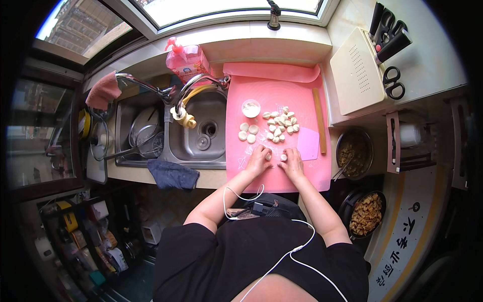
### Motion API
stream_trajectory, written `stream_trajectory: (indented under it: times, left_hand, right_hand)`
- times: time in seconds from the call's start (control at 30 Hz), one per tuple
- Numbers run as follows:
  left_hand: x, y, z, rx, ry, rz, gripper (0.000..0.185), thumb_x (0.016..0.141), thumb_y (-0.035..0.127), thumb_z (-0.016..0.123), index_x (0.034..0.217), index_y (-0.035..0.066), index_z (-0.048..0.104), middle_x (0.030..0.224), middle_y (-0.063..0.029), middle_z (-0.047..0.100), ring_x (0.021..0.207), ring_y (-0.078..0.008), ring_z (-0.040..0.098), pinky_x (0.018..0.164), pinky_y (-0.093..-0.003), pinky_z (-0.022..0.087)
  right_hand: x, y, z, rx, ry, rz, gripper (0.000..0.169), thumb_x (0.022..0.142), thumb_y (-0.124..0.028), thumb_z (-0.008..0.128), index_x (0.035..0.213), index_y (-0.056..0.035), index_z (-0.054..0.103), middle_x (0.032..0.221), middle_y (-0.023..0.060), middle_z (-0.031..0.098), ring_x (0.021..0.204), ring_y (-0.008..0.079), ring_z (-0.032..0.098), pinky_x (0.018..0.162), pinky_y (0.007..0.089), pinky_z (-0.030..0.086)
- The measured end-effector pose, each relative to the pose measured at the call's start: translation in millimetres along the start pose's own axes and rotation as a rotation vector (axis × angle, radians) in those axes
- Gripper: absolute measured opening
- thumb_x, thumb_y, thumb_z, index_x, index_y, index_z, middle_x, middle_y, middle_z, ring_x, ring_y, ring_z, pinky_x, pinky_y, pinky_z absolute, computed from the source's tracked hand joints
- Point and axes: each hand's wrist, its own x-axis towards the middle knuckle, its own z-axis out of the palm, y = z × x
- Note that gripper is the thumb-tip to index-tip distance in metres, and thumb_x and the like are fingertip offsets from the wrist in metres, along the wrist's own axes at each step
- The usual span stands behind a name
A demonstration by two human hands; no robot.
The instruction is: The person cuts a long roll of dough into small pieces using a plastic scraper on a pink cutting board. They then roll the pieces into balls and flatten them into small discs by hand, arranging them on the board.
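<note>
On a pink silicone mat (241, 181), my left hand (259, 160) has its fingers around a small white dough piece (268, 156). Opposite it, my right hand (291, 161) holds another dough piece (283, 157) at its fingertips. Beyond both hands lies a cluster of small dough pieces (281, 120). Several flattened dough rounds (253, 130) sit at the left, below a small tub of white flour (251, 108). A pink dough scraper (308, 145) lies beside my right hand, and a wooden rolling pin (319, 120) lies along the mat's right side.
Left of the mat is a steel double sink (177, 163) with a faucet (200, 77) and a blue cloth (173, 174) on its front edge. At right stand a bowl of filling (354, 153), a pan of food (366, 215) and a knife block (356, 71) with scissors.
</note>
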Motion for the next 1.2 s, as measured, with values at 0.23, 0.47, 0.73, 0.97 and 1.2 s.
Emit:
stream_trajectory:
  times: [0.23,0.47,0.73,0.97,1.2]
  left_hand:
    - [3.8,-9.2,7.1,0.063,-0.004,0.13,0.037,0.064,-0.004,0.075,0.097,0.005,0.062,0.099,-0.0138,0.057,0.096,-0.0357,0.059,0.084,-0.0425,0.05]
    - [1.5,-4.9,3.3,0.105,-0.068,0.009,0.044,0.064,-0.005,0.073,0.106,0.005,0.063,0.106,-0.015,0.057,0.101,-0.0347,0.058,0.088,-0.0432,0.05]
    - [0.3,11.0,2.7,0.06,0.073,-0.025,0.032,0.069,-0.004,0.07,0.099,0.003,0.064,0.1,-0.0143,0.058,0.098,-0.0354,0.058,0.086,-0.0431,0.05]
    - [1.5,-1.8,6.7,0.064,0.045,0.084,0.034,0.071,-0.003,0.07,0.103,0.004,0.062,0.097,-0.0146,0.057,0.095,-0.0354,0.058,0.084,-0.0438,0.049]
    - [2.3,-14.4,6.3,0.077,-0.081,0.047,0.041,0.068,-0.002,0.074,0.106,0.004,0.06,0.101,-0.0155,0.057,0.095,-0.0364,0.058,0.085,-0.0433,0.05]
  right_hand:
    - [5.2,34.5,16.7,-0.022,-0.104,-0.183,0.046,0.069,0.001,0.079,0.112,-0.0047,0.063,0.107,0.0156,0.059,0.1,0.0354,0.059,0.09,0.0426,0.05]
    - [1.5,16.8,6.7,0.07,-0.112,0.03,0.048,0.067,0.003,0.079,0.112,-0.0056,0.065,0.106,0.0155,0.061,0.101,0.0357,0.059,0.091,0.0424,0.05]
    - [-2.8,13.7,14.5,0.036,0.11,-0.014,0.036,0.07,0.002,0.078,0.104,-0.0034,0.065,0.1,0.0145,0.062,0.099,0.035,0.06,0.088,0.0421,0.05]
    - [1.0,20.4,12.7,0.013,-0.023,-0.091,0.035,0.071,0.001,0.078,0.103,-0.0027,0.063,0.098,0.0164,0.06,0.096,0.0365,0.06,0.088,0.0429,0.05]
    - [3.7,26.2,14.2,0.006,-0.086,-0.092,0.04,0.07,0.0,0.078,0.107,-0.0037,0.062,0.102,0.017,0.058,0.095,0.0367,0.06,0.087,0.0427,0.051]
